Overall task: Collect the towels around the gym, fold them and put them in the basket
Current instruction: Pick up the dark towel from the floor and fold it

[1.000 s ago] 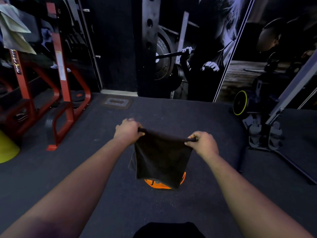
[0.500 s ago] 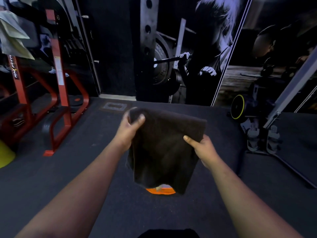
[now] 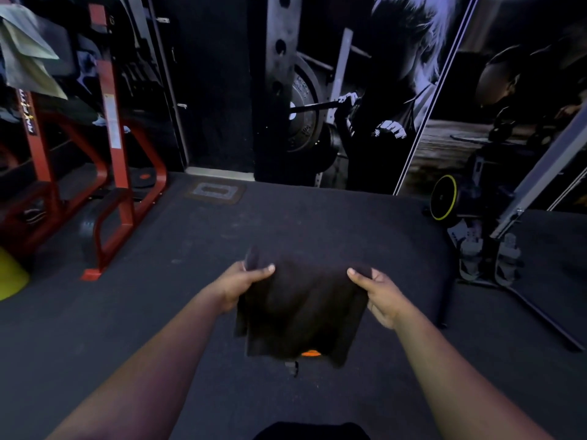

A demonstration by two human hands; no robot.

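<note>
A dark towel [image 3: 301, 309] hangs folded between my two hands above the gym floor. My left hand [image 3: 241, 284] grips its upper left edge, thumb on top. My right hand [image 3: 378, 293] pinches the upper right edge with the thumb over the cloth. Under the towel's lower edge a small patch of an orange object [image 3: 310, 354] shows; the towel hides the rest of it. No basket is in view.
A red steel rack [image 3: 111, 173] stands at the left with a yellow cone [image 3: 9, 274] beside it. Cloths [image 3: 28, 58] hang at the top left. A yellow-rimmed wheel [image 3: 443, 196] and a grey machine frame [image 3: 524, 198] stand at the right. Dark rubber floor [image 3: 286, 223] stretches ahead.
The towel went from hanging flat by its top edge to being doubled over. Both hands lifted it, then brought it lower and nearer, so it covers most of the orange object.
</note>
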